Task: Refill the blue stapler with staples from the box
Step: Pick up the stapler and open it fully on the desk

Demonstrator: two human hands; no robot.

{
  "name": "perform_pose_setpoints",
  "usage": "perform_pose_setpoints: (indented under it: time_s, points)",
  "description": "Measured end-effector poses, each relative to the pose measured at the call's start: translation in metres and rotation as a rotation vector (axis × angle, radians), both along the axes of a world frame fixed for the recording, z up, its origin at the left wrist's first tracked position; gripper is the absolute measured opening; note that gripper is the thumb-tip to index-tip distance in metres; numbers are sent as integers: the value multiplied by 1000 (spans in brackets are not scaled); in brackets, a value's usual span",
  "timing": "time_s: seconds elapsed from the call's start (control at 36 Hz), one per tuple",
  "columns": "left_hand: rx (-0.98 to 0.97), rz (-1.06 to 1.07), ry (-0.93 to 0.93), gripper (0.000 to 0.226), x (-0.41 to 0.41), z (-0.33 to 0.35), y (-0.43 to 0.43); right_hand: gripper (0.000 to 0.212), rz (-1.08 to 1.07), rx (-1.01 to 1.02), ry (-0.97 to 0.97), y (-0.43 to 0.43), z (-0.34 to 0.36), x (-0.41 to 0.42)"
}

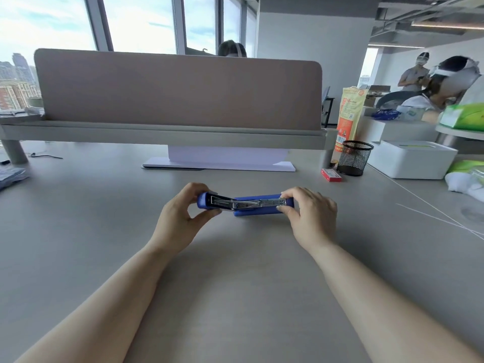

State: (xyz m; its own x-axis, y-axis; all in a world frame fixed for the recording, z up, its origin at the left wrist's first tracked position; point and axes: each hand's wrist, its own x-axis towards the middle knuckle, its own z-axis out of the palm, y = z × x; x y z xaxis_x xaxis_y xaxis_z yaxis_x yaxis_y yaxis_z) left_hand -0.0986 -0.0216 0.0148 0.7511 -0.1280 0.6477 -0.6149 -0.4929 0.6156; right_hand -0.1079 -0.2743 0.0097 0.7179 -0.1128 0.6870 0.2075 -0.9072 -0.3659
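Observation:
The blue stapler [255, 208] lies opened out flat on the grey desk, its metal staple channel facing up. My left hand [180, 218] grips the stapler's left end between thumb and fingers. My right hand [311, 213] pinches the right end of the stapler. A small red staple box [331, 175] sits on the desk to the far right of the stapler, apart from both hands; whether it is open I cannot tell.
A black mesh pen cup [354, 158] stands just behind the red box. A white box [412, 159] sits at the right. A desk divider [178, 90] runs across the back, with white paper [225, 161] under it. People are seated beyond.

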Motion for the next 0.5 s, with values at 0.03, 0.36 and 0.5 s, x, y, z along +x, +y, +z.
perform_pose_setpoints:
  time_s: [0.03,0.36,0.5]
  points:
    - [3,11,1,35,1,0,2,14,8,25,10,-2,0,0]
    - [76,324,158,35,17,-12,18,14,59,353,349,-7,0,2]
    - [148,424,276,43,19,-14,18,12,113,429,385,-9,-6,10]
